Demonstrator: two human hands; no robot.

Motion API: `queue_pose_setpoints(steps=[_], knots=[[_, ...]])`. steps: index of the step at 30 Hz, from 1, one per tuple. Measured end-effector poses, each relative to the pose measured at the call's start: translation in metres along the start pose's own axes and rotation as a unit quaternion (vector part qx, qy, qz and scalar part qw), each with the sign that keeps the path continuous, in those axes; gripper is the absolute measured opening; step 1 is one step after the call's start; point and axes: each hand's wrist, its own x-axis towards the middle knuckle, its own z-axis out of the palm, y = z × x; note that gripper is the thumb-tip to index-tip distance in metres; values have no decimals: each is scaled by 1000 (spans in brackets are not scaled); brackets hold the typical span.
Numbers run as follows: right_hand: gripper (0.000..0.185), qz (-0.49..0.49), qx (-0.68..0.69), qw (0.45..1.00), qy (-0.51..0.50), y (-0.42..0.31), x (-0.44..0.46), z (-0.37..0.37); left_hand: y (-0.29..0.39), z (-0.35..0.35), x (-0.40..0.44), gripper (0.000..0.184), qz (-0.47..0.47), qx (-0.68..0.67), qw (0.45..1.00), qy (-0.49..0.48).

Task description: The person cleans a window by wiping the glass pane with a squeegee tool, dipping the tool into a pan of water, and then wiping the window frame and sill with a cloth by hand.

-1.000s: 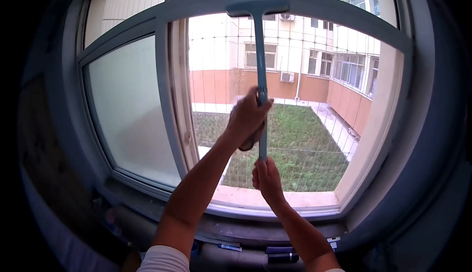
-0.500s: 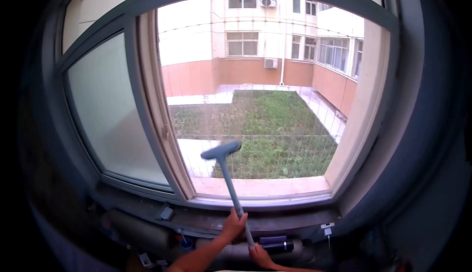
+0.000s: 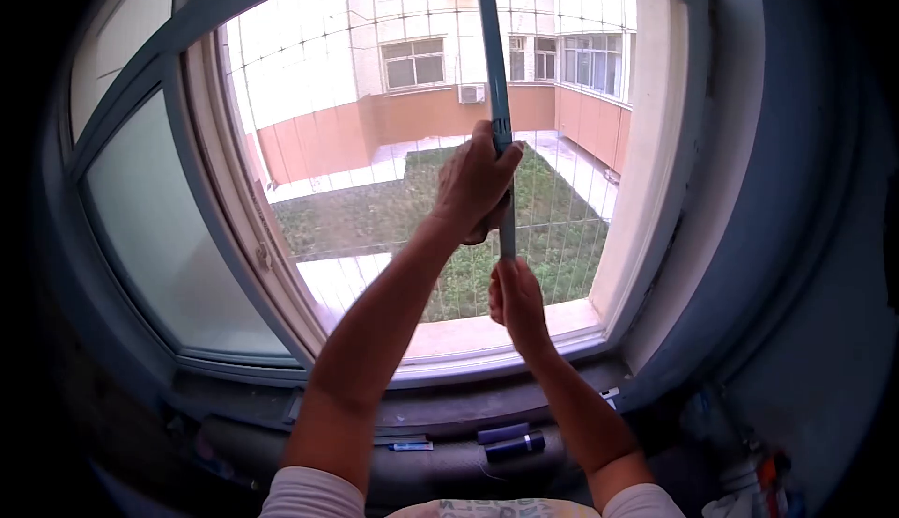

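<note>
A long-handled squeegee (image 3: pixel 493 45) stands upright in front of the window pane, its wide head near the top bar of the frame. My left hand (image 3: pixel 476 181) is wrapped round the middle of the handle, just below a joint in it. Lower down, my right hand (image 3: pixel 518 304) grips the bottom end of the handle. Both arms are raised and stretched forward. The top edge of the squeegee head is at the upper border of the view.
A frosted pane (image 3: pixel 187 246) is at the left. Below the window (image 3: pixel 646 171) runs a dark sill (image 3: pixel 440 406). A blue-and-white tube (image 3: pixel 410 446) and a dark cylindrical item (image 3: pixel 515 447) lie beneath it. Assorted items (image 3: pixel 768 481) are at the lower right.
Since half a second ago, the squeegee and both hands have risen from low on the window, the head from the pane's lower part to the top bar. The view has shifted right.
</note>
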Motion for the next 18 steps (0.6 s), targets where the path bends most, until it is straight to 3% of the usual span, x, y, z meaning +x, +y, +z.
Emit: queue_pose_setpoints(steps=[4, 5, 7, 8, 10, 11, 12, 13, 16, 17, 18], knots=[[33, 82, -72, 994, 7, 29, -31, -50, -34, 57, -44, 33, -19, 2, 1000, 0], [35, 37, -169, 985, 24, 63, -46, -68, -42, 68, -67, 35, -55, -16, 998, -40], [35, 146, -178, 973, 3, 100, -87, -93, -57, 88, -119, 36, -119, 8, 988, -95], [36, 73, -276, 958, 32, 129, -111, -101, -70, 101, -149, 36, -154, -1, 980, -127], [34, 219, -229, 948, 41, 164, -175, -123, -86, 123, -218, 42, -241, -1, 951, -193], [29, -35, -494, 867, 48, 177, -207, -129, -89, 131, -251, 43, -246, 11, 945, -216], [22, 234, -304, 922, 49, 168, -228, -136, -89, 137, -272, 44, -251, 22, 937, -241], [21, 202, -278, 937, 59, 203, -248, -161, -84, 139, -280, 44, -240, -17, 941, -238], [23, 50, -370, 922, 100, 177, -218, -175, -51, 136, -245, 42, -177, -51, 961, -207], [25, 40, -364, 925, 103, 166, -196, -177, -23, 121, -211, 40, -245, -111, 933, -237], [27, 27, -358, 927, 104, 148, -161, -176, -20, 128, -187, 36, -101, -94, 981, -136]])
